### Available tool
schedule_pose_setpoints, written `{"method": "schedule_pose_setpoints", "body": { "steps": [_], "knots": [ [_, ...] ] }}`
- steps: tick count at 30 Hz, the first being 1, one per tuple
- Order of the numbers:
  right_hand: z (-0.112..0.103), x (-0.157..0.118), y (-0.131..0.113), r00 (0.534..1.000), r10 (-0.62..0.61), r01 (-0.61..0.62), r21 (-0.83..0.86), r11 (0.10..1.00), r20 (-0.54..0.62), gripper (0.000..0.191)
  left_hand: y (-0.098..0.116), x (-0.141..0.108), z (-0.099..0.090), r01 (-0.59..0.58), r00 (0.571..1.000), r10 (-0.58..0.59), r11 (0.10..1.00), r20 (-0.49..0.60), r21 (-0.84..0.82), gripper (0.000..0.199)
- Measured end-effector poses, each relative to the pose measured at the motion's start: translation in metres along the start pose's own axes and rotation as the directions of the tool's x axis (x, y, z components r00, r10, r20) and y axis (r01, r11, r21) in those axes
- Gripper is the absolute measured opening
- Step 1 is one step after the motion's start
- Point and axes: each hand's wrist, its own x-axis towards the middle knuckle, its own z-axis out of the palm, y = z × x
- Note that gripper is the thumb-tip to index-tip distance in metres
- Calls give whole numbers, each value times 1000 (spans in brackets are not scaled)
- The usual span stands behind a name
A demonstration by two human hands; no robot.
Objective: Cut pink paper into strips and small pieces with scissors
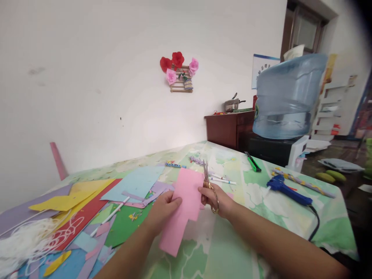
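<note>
A pink sheet of paper (184, 201) is held up over the table, with a stepped cut along its lower right side. My left hand (162, 211) pinches its left edge, thumb on top. In my right hand (216, 199) is a pair of scissors (206, 176) with gold-coloured handles, blades pointing up beside the sheet's upper right edge. The fingertips of that hand are close to the paper's right edge; whether they touch it I cannot tell.
Coloured sheets (136, 184) and white string (31, 238) cover the left side. Markers (222, 180) lie behind my right hand. A green cutter (252, 162), a blue glue gun (290, 192) with its cord and a wrapped stick (308, 183) are at the right. A water bottle (287, 97) stands beyond.
</note>
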Motion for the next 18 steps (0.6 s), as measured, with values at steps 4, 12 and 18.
{"method": "schedule_pose_setpoints", "body": {
  "steps": [4, 12, 18],
  "knots": [
    [0, 2, -1, 998, 8, -4, 66, 998, -57, 23, 21, -2, -17, -103, 992, 118, 967, -52, 233, 22],
    [6, 6, -2, 974, -49, 123, 336, 934, -220, 19, 26, -38, 34, -342, 939, 330, 850, 102, 401, 26],
    [9, 2, -3, 992, -43, 88, 395, 914, -122, 19, -4, -21, 56, 268, 963, -233, 805, 134, -529, 32]
  ]
}}
